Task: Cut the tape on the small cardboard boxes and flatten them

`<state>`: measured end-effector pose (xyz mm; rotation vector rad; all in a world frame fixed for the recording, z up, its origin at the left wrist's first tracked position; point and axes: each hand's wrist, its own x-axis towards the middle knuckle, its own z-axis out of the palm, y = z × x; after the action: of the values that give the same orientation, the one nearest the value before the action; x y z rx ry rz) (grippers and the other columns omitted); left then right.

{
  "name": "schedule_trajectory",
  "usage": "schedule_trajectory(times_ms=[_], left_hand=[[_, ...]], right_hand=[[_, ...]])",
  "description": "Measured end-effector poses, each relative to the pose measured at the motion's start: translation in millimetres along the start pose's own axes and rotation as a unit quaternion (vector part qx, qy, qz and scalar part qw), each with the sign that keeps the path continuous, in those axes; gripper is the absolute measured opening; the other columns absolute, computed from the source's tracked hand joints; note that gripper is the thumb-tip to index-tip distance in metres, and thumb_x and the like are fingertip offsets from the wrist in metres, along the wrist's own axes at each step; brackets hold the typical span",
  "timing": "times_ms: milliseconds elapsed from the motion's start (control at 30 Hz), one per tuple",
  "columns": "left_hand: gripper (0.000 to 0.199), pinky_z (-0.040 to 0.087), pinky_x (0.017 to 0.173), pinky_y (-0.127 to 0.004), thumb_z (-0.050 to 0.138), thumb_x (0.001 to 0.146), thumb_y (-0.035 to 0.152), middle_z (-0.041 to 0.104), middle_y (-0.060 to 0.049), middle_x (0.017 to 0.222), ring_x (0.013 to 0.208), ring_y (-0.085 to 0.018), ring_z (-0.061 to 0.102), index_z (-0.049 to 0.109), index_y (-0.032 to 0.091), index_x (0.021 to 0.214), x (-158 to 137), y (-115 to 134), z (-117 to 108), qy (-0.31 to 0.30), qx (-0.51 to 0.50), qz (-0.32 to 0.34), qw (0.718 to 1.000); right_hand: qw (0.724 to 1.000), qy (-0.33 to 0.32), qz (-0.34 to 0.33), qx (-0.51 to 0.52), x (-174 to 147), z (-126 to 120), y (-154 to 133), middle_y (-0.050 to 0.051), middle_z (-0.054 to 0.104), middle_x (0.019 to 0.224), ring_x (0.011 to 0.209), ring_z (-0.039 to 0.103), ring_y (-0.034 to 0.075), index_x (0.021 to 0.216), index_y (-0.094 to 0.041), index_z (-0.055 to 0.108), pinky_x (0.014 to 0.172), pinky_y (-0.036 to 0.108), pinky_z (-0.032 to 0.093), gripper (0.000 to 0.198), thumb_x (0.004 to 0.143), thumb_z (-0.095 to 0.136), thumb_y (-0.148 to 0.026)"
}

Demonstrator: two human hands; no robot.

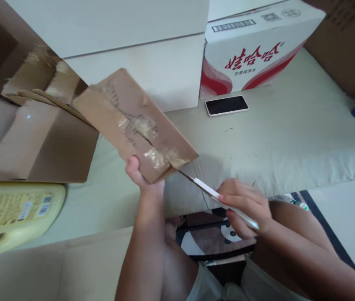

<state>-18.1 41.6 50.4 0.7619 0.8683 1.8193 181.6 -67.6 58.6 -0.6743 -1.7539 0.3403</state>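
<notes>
My left hand [140, 173] grips the near lower edge of a brown cardboard box [160, 121], thumb on its side, the other fingers hidden beneath. The box is held tilted above the pale cushioned seat. Shiny clear tape and worn, torn patches run along its seam. In my right hand [246, 205] is a utility knife [207, 188] with a white handle, fingers wrapped round it. Its thin dark blade reaches the box's near right corner, where the tape and flap edges meet. Whether the tip is inside the seam I cannot tell.
A phone [227, 105] lies on the seat [278, 138] before a white and red carton [253, 54]. White boxes [140, 71] stand behind. At left are an open cardboard box [61, 146] and a yellow bottle [23, 211]. A panda-patterned item [209, 242] is below, between the knees.
</notes>
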Motion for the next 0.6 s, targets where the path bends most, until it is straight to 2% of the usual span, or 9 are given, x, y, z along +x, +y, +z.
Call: schedule_trajectory(times_ms=[67,100,200,267,333,400,500,567,600], left_hand=[[0.052,0.051,0.104,-0.039,0.058,0.077,0.070,0.072,-0.002,0.123,0.132,-0.030,0.057,0.069,0.030,0.109,5,8,-2,0.001,-0.041,-0.018,0.999],[0.050,0.052,0.101,-0.040,0.055,0.079,0.072,0.074,-0.003,0.117,0.129,-0.031,0.059,0.071,0.030,0.103,6,11,-3,-0.009,-0.058,-0.050,0.997],[0.055,0.055,0.093,-0.044,0.052,0.078,0.079,0.076,-0.005,0.107,0.122,-0.032,0.063,0.072,0.032,0.097,6,15,-9,-0.045,-0.085,-0.146,0.985],[0.055,0.056,0.092,-0.045,0.051,0.079,0.080,0.076,-0.005,0.102,0.120,-0.032,0.064,0.072,0.033,0.098,5,16,-12,-0.051,-0.093,-0.160,0.981],[0.052,0.056,0.094,-0.046,0.051,0.081,0.077,0.076,-0.004,0.099,0.120,-0.032,0.064,0.072,0.033,0.098,6,15,-13,-0.057,-0.094,-0.152,0.982],[0.047,0.056,0.096,-0.047,0.053,0.082,0.074,0.077,-0.003,0.098,0.121,-0.032,0.064,0.072,0.033,0.096,6,15,-14,-0.069,-0.099,-0.146,0.982],[0.044,0.055,0.101,-0.047,0.054,0.084,0.072,0.077,-0.002,0.104,0.125,-0.031,0.063,0.072,0.033,0.096,6,14,-17,-0.075,-0.125,-0.153,0.977],[0.044,0.054,0.104,-0.047,0.054,0.085,0.070,0.076,-0.003,0.110,0.128,-0.030,0.061,0.072,0.033,0.100,4,13,-18,-0.068,-0.129,-0.160,0.976],[0.044,0.053,0.105,-0.048,0.054,0.086,0.068,0.076,-0.004,0.113,0.130,-0.031,0.060,0.072,0.032,0.104,3,13,-19,-0.065,-0.123,-0.163,0.977]], right_hand=[[0.999,0.042,0.014,0.002,-5,-8,2,0.007,0.067,0.076,0.065,0.066,0.021,0.116,-0.017,0.068,0.054,0.035,0.056,0.030,0.093,0.048,-0.019],[0.997,0.060,0.039,-0.017,-8,-12,4,0.007,0.069,0.078,0.065,0.067,0.021,0.115,-0.019,0.068,0.053,0.035,0.055,0.028,0.096,0.047,-0.023],[0.976,0.085,0.143,-0.144,-13,-23,13,0.007,0.076,0.088,0.066,0.069,0.020,0.115,-0.023,0.068,0.054,0.033,0.054,0.024,0.099,0.050,-0.028],[0.946,0.054,0.202,-0.247,-13,-27,24,0.007,0.079,0.092,0.071,0.072,0.021,0.113,-0.023,0.069,0.062,0.035,0.057,0.021,0.098,0.055,-0.028],[0.917,0.004,0.231,-0.324,-14,-27,39,0.009,0.079,0.096,0.083,0.074,0.026,0.110,-0.023,0.070,0.073,0.040,0.060,0.021,0.095,0.058,-0.030],[0.894,-0.057,0.258,-0.362,-17,-24,55,0.013,0.078,0.103,0.096,0.073,0.032,0.113,-0.020,0.071,0.082,0.048,0.060,0.026,0.092,0.059,-0.032],[0.863,-0.143,0.295,-0.384,-25,-18,71,0.017,0.075,0.106,0.100,0.071,0.038,0.118,-0.017,0.071,0.086,0.058,0.058,0.036,0.089,0.061,-0.035],[0.854,-0.153,0.295,-0.401,-29,-14,71,0.021,0.072,0.115,0.112,0.067,0.045,0.116,-0.016,0.074,0.091,0.066,0.054,0.038,0.088,0.063,-0.040],[0.861,-0.144,0.284,-0.397,-29,-13,68,0.022,0.069,0.120,0.120,0.063,0.047,0.114,-0.017,0.075,0.095,0.069,0.052,0.038,0.088,0.063,-0.042]])
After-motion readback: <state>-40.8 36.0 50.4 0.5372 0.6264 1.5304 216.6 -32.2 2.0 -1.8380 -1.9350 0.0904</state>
